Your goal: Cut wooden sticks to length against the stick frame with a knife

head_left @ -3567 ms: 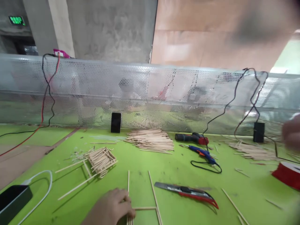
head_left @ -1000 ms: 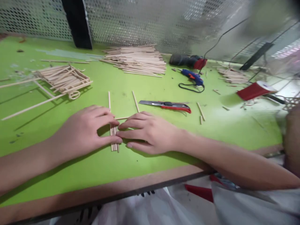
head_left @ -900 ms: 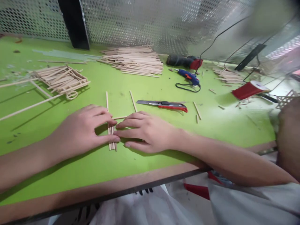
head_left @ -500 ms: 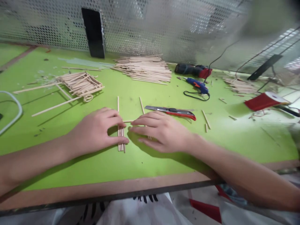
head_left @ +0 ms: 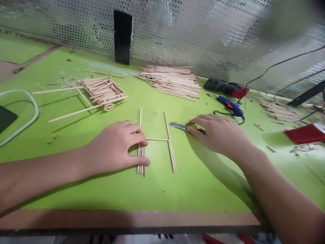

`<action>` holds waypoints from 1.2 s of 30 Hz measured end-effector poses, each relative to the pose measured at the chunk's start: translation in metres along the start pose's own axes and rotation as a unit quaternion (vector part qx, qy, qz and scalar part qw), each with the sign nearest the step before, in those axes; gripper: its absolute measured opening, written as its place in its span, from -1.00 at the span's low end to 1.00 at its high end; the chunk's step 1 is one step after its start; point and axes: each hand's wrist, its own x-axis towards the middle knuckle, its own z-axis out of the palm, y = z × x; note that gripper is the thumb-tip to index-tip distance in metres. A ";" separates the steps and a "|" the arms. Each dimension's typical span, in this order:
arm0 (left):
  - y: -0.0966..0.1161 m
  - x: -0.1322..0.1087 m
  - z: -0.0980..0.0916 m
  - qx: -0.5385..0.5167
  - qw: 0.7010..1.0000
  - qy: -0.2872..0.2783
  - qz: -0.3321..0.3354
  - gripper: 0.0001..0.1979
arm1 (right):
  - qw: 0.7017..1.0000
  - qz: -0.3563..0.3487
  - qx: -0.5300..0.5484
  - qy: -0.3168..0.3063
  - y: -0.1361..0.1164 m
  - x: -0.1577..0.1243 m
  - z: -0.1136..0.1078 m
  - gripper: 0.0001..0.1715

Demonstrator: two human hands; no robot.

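My left hand (head_left: 115,147) lies on the green table (head_left: 177,189), fingers and thumb pressed against a small bundle of thin wooden sticks (head_left: 141,154). A short cross stick (head_left: 156,139) joins that bundle to a second pair of sticks (head_left: 170,145) to its right. My right hand (head_left: 217,133) rests over a utility knife (head_left: 177,126), fingers curled down on its handle; only the blade end shows.
A pile of sticks (head_left: 171,81) lies at the back, a small stick-built cart (head_left: 103,92) to the left. A blue glue gun (head_left: 230,106), a dark tool (head_left: 225,88), a red box (head_left: 306,133), a black phone (head_left: 123,36) against perforated metal, and a white cable (head_left: 22,117) are around.
My right hand left the stick bundle and moved right onto the utility knife. The left hand stayed on the sticks. The view shifted left.
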 end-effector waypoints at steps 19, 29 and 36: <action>0.002 0.000 -0.003 0.005 1.000 0.010 0.013 -0.51 | 0.971 -0.068 0.226 0.032 -0.026 -0.015 -0.015 -0.76; 0.001 -0.002 0.000 0.017 0.999 0.024 0.025 -0.53 | 0.920 -0.332 0.179 0.111 -0.077 -0.038 -0.024 -0.79; 0.000 -0.006 0.004 0.027 0.998 0.039 0.030 -0.50 | 0.920 -0.333 0.195 0.066 -0.091 -0.042 -0.021 -0.59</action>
